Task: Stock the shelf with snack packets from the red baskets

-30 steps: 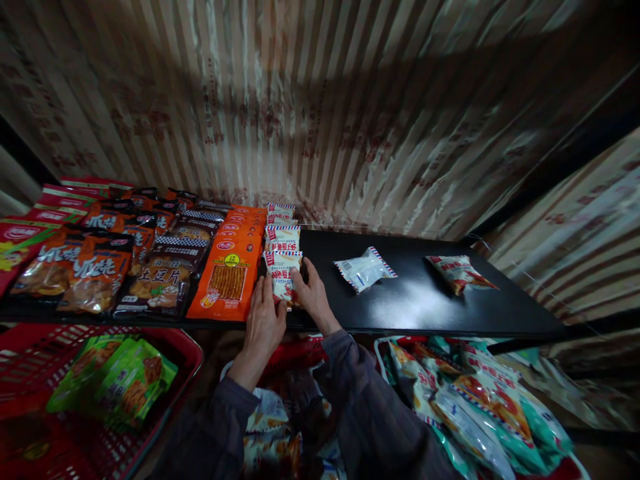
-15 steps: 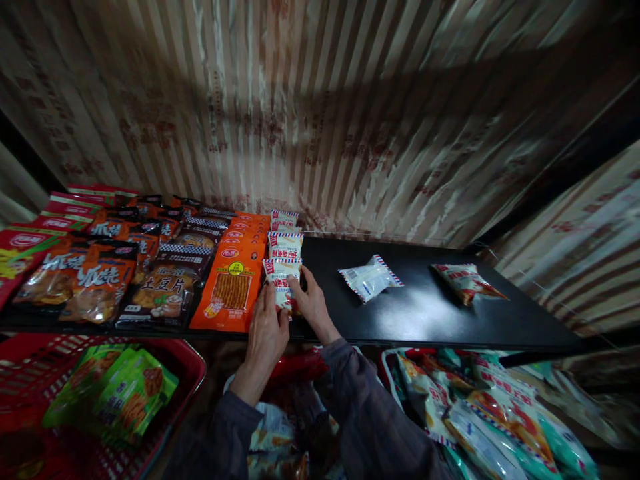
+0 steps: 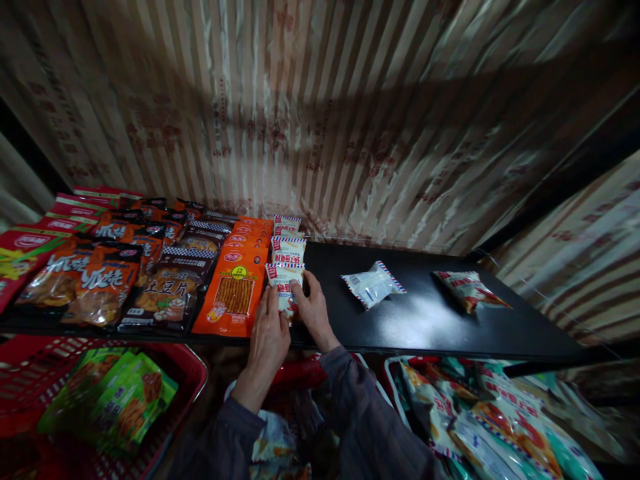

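Note:
A white snack bag with red lettering (image 3: 285, 275) lies at the front of a short row of like bags on the black shelf (image 3: 430, 333). My left hand (image 3: 269, 337) is closed along its left side. On its right side my right hand (image 3: 313, 308) is closed too, with the thumb over the bag's front. More white bags (image 3: 289, 249) overlap behind it. Orange packets (image 3: 233, 293) stand in a row just left of my left hand. To the right, a white bag (image 3: 374, 284) lies back side up, apart from the row.
Brown bags (image 3: 163, 293) and red-green bags (image 3: 30, 250) fill the shelf's left. A red-and-white bag (image 3: 470, 289) lies far right. Below are a red basket (image 3: 197, 373) with green bags (image 3: 133, 400) and baskets of mixed bags (image 3: 515, 427). Striped sheeting (image 3: 320, 120) hangs behind.
The view has shifted slightly, so the shelf and its goods appear a little lower. Both hands stay on the front white bag, with hardly any movement against it.

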The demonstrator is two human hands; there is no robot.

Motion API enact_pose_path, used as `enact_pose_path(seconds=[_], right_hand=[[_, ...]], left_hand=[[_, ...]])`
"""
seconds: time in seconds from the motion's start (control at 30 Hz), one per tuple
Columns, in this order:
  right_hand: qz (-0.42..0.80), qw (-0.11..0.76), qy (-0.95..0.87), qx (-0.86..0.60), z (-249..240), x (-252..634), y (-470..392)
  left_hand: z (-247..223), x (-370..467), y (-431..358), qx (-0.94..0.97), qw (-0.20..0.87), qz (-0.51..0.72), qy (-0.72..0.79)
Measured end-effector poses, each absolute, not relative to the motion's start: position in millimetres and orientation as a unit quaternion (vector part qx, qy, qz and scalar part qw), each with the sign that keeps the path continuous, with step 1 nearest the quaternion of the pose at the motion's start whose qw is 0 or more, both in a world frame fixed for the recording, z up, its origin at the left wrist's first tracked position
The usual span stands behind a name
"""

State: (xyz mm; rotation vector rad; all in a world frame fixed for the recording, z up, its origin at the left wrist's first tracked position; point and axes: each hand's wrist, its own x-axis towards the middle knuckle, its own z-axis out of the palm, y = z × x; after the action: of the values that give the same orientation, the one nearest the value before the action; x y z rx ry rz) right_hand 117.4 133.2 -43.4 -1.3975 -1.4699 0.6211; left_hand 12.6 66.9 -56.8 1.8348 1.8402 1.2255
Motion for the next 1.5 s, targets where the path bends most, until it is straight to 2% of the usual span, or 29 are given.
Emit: enact_pose_path(seconds=[0.43, 0.7, 0.87, 1.1, 1.27, 1.3, 1.43, 1.5], right_hand=[[0.253, 0.485, -0.615, -0.568, -40, 114, 128], [0.238, 0.492, -0.591, -0.594, -43, 120, 120], [0.230, 0.516, -0.597, -0.570, -36, 134, 82], [0.224, 0.535, -0.593, -0.559, -44, 155, -10], [0.222, 0.476, -0.659, -0.539, -79, 164, -41], [0.226, 0.452, -0.684, -0.526, -86, 165, -42], [0.310, 0.268, -0.748, -0.522, -112, 171, -44], [0.325, 0.200, -0.758, -0.529, -120, 175, -45]], left_hand=[[-57, 10, 68, 0.630, 0.137, 0.418, 0.640], [-53, 12, 64, 0.642, 0.085, 0.416, 0.638], [-45, 14, 55, 0.642, 0.050, 0.415, 0.643], [-28, 14, 35, 0.672, 0.056, 0.411, 0.614], [-27, 18, 5, 0.727, 0.109, 0.361, 0.574], [-30, 18, -3, 0.746, 0.137, 0.321, 0.567], [-52, 10, -40, 0.816, 0.273, 0.076, 0.503], [-66, 4, -57, 0.814, 0.288, -0.001, 0.504]])
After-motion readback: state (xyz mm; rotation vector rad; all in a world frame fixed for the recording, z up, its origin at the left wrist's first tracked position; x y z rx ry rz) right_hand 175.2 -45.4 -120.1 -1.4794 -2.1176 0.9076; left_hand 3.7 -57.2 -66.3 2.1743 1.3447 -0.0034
